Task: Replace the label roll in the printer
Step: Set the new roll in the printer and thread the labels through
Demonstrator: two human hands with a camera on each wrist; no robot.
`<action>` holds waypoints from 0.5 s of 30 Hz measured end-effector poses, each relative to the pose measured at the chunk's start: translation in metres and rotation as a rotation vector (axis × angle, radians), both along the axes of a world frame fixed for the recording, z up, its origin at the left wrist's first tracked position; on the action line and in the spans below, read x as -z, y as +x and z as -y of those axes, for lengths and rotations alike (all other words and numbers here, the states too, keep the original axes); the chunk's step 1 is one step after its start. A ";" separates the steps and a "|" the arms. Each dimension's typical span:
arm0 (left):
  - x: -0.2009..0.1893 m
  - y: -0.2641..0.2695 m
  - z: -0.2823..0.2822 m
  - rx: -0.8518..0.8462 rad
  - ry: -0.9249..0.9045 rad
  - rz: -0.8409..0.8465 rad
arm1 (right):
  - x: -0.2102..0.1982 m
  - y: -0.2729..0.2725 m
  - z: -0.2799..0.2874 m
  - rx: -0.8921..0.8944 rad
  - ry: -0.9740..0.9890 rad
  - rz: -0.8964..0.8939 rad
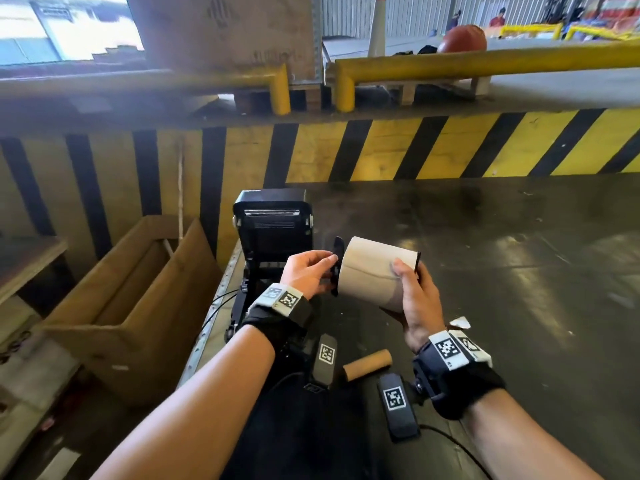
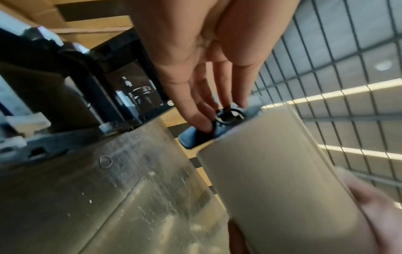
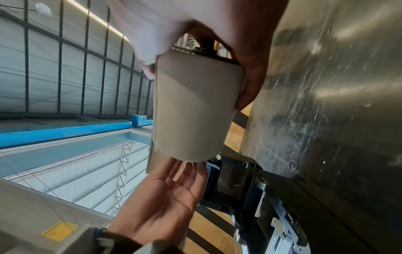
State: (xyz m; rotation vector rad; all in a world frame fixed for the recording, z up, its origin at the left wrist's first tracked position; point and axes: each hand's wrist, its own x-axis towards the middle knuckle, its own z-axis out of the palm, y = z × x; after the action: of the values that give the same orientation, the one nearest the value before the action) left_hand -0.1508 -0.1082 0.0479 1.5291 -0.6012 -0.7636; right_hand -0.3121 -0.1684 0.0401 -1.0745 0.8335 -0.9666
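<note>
1. Label roll (image 1: 374,271), pale paper, fat cylinder: being held in the air above the dark metal tabletop (image 1: 485,254), just R of the printer, axis running roughly L–R. Also showing in L wrist view (image 2: 272,180) and R wrist view (image 3: 195,106).
2. R hand (image 1: 414,303): wrapping the roll's R end, thumb lying over the top, fingers curling under; gripping it firmly. Same grip showing close up in R wrist view (image 3: 195,34).
3. Black spindle flange (image 1: 336,263): sitting against the roll's L end face; a 2nd black flange edge is peeking out at the R end. Ring-shaped hub showing in L wrist view (image 2: 226,116).
4. L hand (image 1: 306,271): fingers mostly extended, tips (image 2: 202,123) pressing on/pinching the L flange; palm open toward the roll in R wrist view (image 3: 161,206). Whether the thumb is closing on the flange: cannot tell for sure.
5. Printer (image 1: 273,230), black, lid standing open & upright; sitting at the table's L edge, behind the L hand. Roll bay mostly hidden by the L hand.
6. Empty cardboard core (image 1: 367,364): lying on the tabletop near the person, between the two forearms, apart from the roll.
7. Open cardboard box (image 1: 131,306): standing on the floor L of the table.
8. Yellow/black striped wall (image 1: 415,147): running behind the table.
</note>
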 end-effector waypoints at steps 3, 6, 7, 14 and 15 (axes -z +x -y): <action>0.005 0.010 -0.005 -0.075 0.080 0.210 | -0.001 0.014 -0.010 0.029 -0.023 0.028; 0.000 0.008 -0.014 -0.127 0.165 0.464 | -0.003 0.026 -0.019 0.070 -0.027 0.064; -0.001 0.008 -0.016 -0.115 0.165 0.538 | -0.004 0.030 -0.021 0.081 -0.019 0.069; -0.005 0.029 -0.024 0.064 0.161 0.560 | -0.005 0.048 -0.029 0.135 -0.001 0.048; -0.002 0.034 -0.023 0.087 0.157 0.559 | -0.005 0.049 -0.030 0.138 -0.005 0.039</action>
State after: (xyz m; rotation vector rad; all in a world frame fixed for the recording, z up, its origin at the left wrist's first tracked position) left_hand -0.1173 -0.0847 0.0497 1.8852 -1.0445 -0.4473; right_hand -0.2630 -0.1385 0.0446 -1.0093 0.8821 -1.1029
